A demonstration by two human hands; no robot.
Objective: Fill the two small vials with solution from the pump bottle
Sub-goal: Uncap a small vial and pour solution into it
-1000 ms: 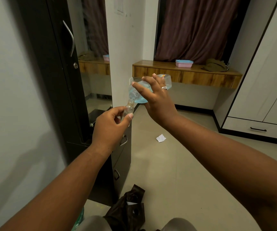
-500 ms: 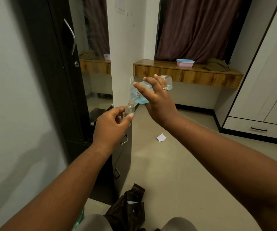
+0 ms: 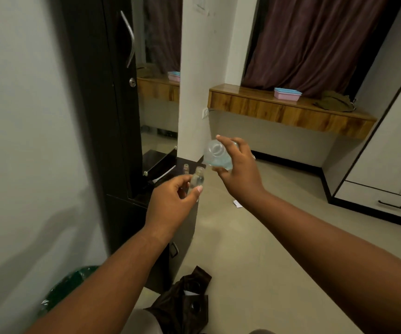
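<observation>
My left hand grips a small clear glass vial, held roughly upright with its open neck up. A second small vial stands on the dark cabinet ledge just behind it. My right hand holds the clear bottle of pale blue solution, tilted so its open mouth faces me, up and to the right of the held vial and apart from it. No pump head shows on the bottle. The frame is motion-blurred.
A tall dark wardrobe with a mirror stands at left. A wooden shelf at the back carries a pink and blue box. A dark bag and a green bin lie near my feet. A paper scrap lies on the floor.
The bottle's mouth was against the vial; now the two are apart, the bottle lifted away to the right. Both hands sit lower in view and the second vial on the ledge has appeared.
</observation>
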